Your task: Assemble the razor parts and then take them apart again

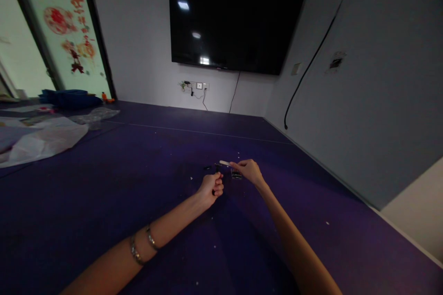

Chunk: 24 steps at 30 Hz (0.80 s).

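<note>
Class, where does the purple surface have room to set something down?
Mostly bare purple surface lies between the left arm and the white plastic sheet, and between the right arm and the grey wall, apart from scattered white specks. Crowded: around the left hand and right hand, with the white stick and small dark pieces, and by the blue pile.

Partly hidden, partly out of view
Left fingers [218, 187] cover part of a dark piece [218, 167], too small to tell; right fingers [238, 165] hide one end of the white stick [224, 162]. Both arms [173, 222] run off the bottom edge, the plastic sheet [51, 140] off the left; the lettering [78, 2] is blurred.
</note>
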Motion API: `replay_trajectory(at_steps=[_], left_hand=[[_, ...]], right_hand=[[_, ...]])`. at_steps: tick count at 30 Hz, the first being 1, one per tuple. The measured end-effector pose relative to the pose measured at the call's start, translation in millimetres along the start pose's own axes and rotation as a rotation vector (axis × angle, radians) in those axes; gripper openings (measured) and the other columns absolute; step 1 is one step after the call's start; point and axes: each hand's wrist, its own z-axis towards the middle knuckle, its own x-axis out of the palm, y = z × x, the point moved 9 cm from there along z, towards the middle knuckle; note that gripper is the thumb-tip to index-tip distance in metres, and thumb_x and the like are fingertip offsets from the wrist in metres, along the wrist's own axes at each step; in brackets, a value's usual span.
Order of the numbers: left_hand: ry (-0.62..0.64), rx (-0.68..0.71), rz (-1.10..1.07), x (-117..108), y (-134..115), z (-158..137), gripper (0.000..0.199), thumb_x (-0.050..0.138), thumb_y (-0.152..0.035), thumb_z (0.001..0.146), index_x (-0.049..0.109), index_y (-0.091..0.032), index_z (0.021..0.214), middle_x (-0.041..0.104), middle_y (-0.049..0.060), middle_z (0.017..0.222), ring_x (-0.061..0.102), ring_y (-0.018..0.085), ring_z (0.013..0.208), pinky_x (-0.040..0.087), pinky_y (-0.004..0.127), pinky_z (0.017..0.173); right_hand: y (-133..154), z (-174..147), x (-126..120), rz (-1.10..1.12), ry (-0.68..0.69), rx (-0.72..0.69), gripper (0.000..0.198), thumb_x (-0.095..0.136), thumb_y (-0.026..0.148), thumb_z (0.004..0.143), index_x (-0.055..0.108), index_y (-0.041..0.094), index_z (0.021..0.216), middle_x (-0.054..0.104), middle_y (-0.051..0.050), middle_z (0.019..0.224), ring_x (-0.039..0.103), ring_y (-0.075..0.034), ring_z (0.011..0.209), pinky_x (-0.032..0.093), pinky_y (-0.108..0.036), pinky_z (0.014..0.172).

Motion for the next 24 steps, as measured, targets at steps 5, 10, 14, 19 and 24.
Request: replay_trajectory(at_steps=[5,10,14,19,24], left_hand=[[-0.01,-0.009,0.001,1,2,-2,0.025,0.03,-0.016,0.092,0.041,-0.014,0.069,0.027,-0.01,0.043,0.019,0.0,0.028,0.008,0.016,0.032],[-0.013,-0.007,0.013,1,3,-2,0.025,0.031,-0.017,0.092,0.042,-0.013,0.07,0.028,-0.01,0.043,0.02,0.0,0.027,0.008,0.016,0.032],[-0.016,-0.007,0.008,1,6,-2,0.025,0.031,-0.016,0.091,0.042,-0.014,0.069,0.028,-0.01,0.043,0.02,0.0,0.027,0.008,0.016,0.033],[-0.009,0.012,0.026,0,6,-2,0.025,0.032,-0.016,0.091,0.042,-0.014,0.069,0.028,-0.01,0.042,0.02,0.0,0.027,0.008,0.016,0.033],[-0.013,0.015,0.04,0,7,-1,0.025,0.033,-0.017,0.091,0.042,-0.014,0.068,0.029,-0.009,0.043,0.02,0.0,0.028,0.008,0.016,0.033]], right_hand=[[4,-1,3,0.005,0.054,-0.004,0.057,0.048,0.068,0.067,0.07,0.016,0.059,0.056,-0.001,0.048,0.049,-0.011,0.047,0.028,-0.021,0.044],[11,-2,1,-0.041,0.043,-0.039,0.056,0.048,0.067,0.068,0.07,0.016,0.059,0.055,0.0,0.047,0.05,-0.011,0.048,0.028,-0.02,0.045],[14,-3,-1,-0.07,0.035,-0.042,0.055,0.047,0.067,0.069,0.071,0.017,0.061,0.057,0.0,0.049,0.051,-0.012,0.05,0.028,-0.02,0.046],[14,-3,0,-0.074,0.05,-0.022,0.055,0.047,0.066,0.069,0.072,0.018,0.063,0.058,-0.001,0.05,0.053,-0.012,0.051,0.029,-0.021,0.047],[16,-4,-4,-0.09,0.024,-0.023,0.053,0.048,0.066,0.069,0.072,0.019,0.064,0.061,-0.002,0.054,0.056,-0.014,0.055,0.031,-0.021,0.049]])
